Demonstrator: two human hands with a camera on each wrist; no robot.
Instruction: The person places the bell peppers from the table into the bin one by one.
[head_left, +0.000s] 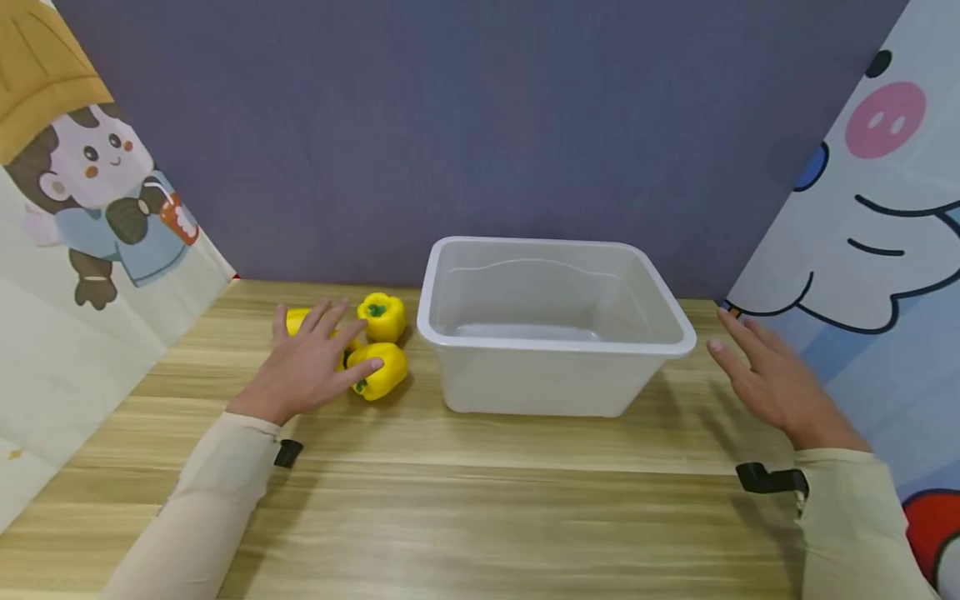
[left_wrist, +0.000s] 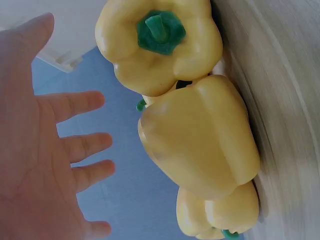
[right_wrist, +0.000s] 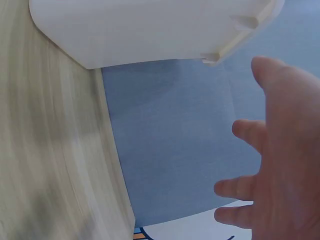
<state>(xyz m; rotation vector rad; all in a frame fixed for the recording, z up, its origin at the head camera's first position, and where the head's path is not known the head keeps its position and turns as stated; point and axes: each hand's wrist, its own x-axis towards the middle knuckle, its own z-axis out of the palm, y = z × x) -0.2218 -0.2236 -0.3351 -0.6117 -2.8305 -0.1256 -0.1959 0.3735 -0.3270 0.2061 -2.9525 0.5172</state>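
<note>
- Head view: left hand [head_left: 307,362] lies spread over three yellow bell peppers [head_left: 378,371] clustered left of the white plastic tub [head_left: 555,333]; a loose reach could roll one away.
- Right hand [head_left: 772,379], fingers spread, holding nothing, might nudge the tub.

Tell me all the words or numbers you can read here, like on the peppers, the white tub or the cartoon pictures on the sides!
There are none to read. The yellow peppers and the white tub are plain. The left cartoon panel shows a drawn child and the right cartoon panel a drawn animal, with no letters in view. The child's drawn cup has marks too small to read.
</note>
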